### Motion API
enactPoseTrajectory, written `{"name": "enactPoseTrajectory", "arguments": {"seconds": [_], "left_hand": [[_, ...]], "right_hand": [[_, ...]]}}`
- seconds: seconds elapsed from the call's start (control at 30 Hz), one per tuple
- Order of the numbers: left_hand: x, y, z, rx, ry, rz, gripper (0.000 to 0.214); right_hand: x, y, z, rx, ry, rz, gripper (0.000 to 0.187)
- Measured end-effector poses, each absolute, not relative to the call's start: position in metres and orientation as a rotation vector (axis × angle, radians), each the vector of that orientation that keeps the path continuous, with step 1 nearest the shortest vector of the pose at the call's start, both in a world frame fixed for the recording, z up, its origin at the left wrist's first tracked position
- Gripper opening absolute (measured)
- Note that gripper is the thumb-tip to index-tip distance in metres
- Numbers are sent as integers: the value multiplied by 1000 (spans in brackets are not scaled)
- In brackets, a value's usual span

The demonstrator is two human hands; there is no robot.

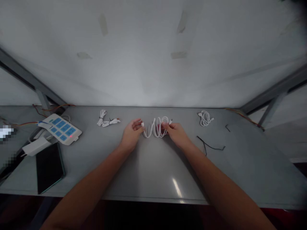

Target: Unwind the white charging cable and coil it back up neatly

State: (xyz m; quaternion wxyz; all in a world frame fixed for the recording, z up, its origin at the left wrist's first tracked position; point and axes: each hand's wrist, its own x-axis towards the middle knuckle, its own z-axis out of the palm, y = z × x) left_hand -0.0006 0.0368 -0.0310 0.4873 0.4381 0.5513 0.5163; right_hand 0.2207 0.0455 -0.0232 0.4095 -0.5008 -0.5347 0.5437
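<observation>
Where the grey metal tabletop (148, 172) runs closest to the camera, two bare forearms extend across it toward the middle. At the near left a flat black rectangular phone (49, 166) lies face up, with a white adapter block (35, 146) touching its far edge. Beyond that lies a white power strip with blue sockets (61, 128), a small red light showing at its near end.

At the middle of the table, the left hand (131, 132) pinches one plug end of a white coiled charging cable (157, 128) between thumb and fingertips. The right hand (176, 132) is closed on the opposite end of the same cable. The loops hang stretched between both hands, just above the surface.

To the right, a thin black twist tie (211, 146) lies loose on the table. Farther back, two tied white cable bundles (107, 120) lie at the left and one white coiled bundle (205, 118) at the right, near the pale rear wall (153, 51).
</observation>
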Motion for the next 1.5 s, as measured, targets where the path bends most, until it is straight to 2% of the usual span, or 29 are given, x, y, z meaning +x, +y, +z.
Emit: {"name": "enactPoseTrajectory", "arguments": {"seconds": [0.13, 0.27, 0.43, 0.57, 0.7, 0.87, 1.0, 1.07, 1.2, 1.33, 1.5], "left_hand": [[-10, 47, -33, 980, 1377, 1338, 49], [-16, 54, -29, 892, 1389, 1422, 43], [-34, 57, -16, 769, 1334, 1555, 33], [-68, 63, 3, 566, 1349, 1777, 29], [-111, 66, 24, 368, 1465, 1949, 24], [-143, 65, 32, 345, 1517, 2064, 12], [-130, 65, 18, 671, 1609, 2162, 11], [-108, 62, 9, 907, 1590, 2101, 16], [-54, 43, 0, 1487, 1599, 1561, 30], [-20, 24, 4, 1744, 1374, 1392, 19], [-6, 12, 6, 1817, 1163, 1348, 12]], "right_hand": [[239, 51, -19, -1388, -1438, 1239, 61], [245, 53, -15, -1368, -1370, 1302, 60], [258, 54, -6, -1356, -1174, 1356, 46], [298, 52, 13, -1397, -916, 1277, 36], [343, 46, 27, -1483, -754, 1082, 54], [366, 41, 32, -1508, -761, 688, 41], [359, 38, 36, -1582, -1069, 419, 38], [345, 37, 37, -1594, -1239, 377, 35], [301, 34, 32, -1413, -1491, 637, 28], [261, 26, 27, -1283, -1748, 813, 27], [235, 13, 25, -1176, -1878, 788, 27]]}}
